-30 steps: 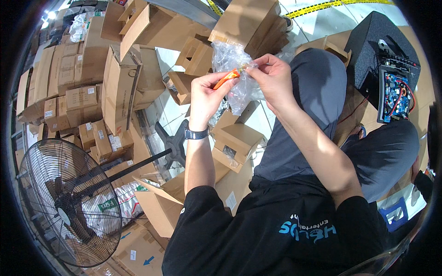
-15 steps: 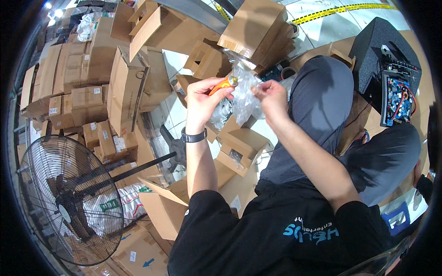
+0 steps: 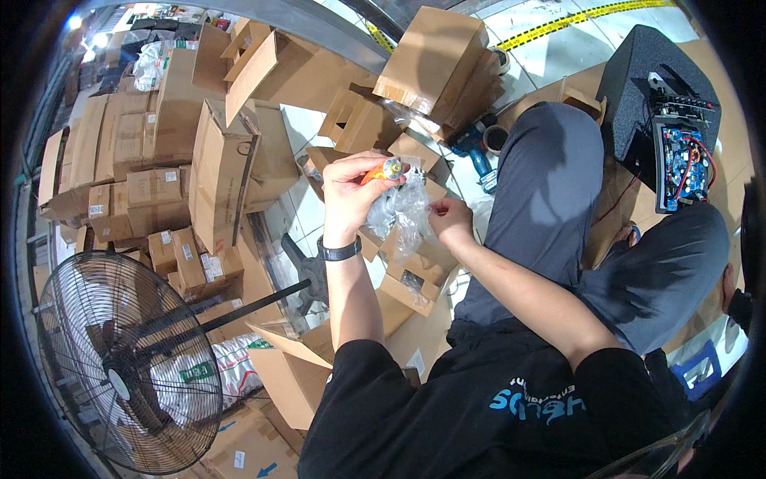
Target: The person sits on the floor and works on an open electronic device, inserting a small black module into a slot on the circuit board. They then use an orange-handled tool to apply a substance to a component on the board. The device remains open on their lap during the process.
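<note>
My left hand [image 3: 348, 190] is closed around an orange tube [image 3: 373, 173], its pale, yellowish end pointing to the right. A crumpled clear plastic bag [image 3: 412, 209] hangs just below and beside that hand. With bent fingertips, my right hand [image 3: 451, 221] pinches the bag's right edge. Whether the left fingers also hold some of the plastic is hidden.
A teal cordless drill [image 3: 479, 160] lies by a roll of tape [image 3: 495, 140]. Cardboard boxes [image 3: 435, 60] stand ahead and on the left. A black fan [image 3: 120, 367] is at left. At right, a black speaker [image 3: 654, 88] sits with an exposed circuit board [image 3: 685, 169].
Both hands have moved down slightly, the right one also leftward. The plastic bag has dropped and shifted left, uncovering the drill. The orange tube has turned its end more toward view.
</note>
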A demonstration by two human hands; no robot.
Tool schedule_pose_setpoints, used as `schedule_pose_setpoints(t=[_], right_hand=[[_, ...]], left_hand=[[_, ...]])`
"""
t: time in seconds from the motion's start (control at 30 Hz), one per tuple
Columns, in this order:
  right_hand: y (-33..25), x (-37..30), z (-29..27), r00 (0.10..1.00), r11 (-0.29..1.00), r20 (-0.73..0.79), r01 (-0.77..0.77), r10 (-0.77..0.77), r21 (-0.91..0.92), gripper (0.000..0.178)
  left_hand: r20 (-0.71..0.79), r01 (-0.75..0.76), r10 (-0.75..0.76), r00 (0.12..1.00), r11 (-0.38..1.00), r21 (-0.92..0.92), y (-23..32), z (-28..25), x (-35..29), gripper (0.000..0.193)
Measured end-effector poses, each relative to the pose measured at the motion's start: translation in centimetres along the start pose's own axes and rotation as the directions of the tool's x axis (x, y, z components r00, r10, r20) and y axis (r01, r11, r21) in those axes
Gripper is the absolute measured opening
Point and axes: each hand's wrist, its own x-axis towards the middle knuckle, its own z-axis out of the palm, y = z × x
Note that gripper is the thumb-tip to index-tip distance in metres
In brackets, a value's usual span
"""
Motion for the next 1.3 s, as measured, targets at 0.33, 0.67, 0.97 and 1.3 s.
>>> schedule_pose_setpoints(t=[0.33, 0.67, 0.97, 1.3], right_hand=[[-9.4, 2.7, -5.5, 0.995, 0.55, 0.067, -0.015, -0.074, 0.835, 0.02], [-11.8, 2.8, -10.4, 0.829, 0.437, 0.27, -0.035, -0.489, 0.899, 0.026], [-11.8, 3.0, -9.5, 0.827, 0.633, 0.101, 0.338, -0.554, 0.697, 0.02], [-12.0, 3.1, -10.3, 0.85, 0.658, 0.139, 0.279, -0.509, 0.699, 0.014]], left_hand=[[-0.003, 0.26, -0.26, 0.966, 0.964, -0.052, -1.4, 2.2, -0.8, 0.023], [-0.264, 0.26, -0.231, 0.936, 0.963, 0.078, -2.4, 3.8, 0.4, 0.024], [-0.18, 0.282, -0.254, 0.95, 0.948, 0.147, -0.6, 3.3, 0.6, 0.026], [-0.085, 0.326, -0.315, 0.945, 0.92, 0.217, 0.8, 2.6, 1.4, 0.024]])
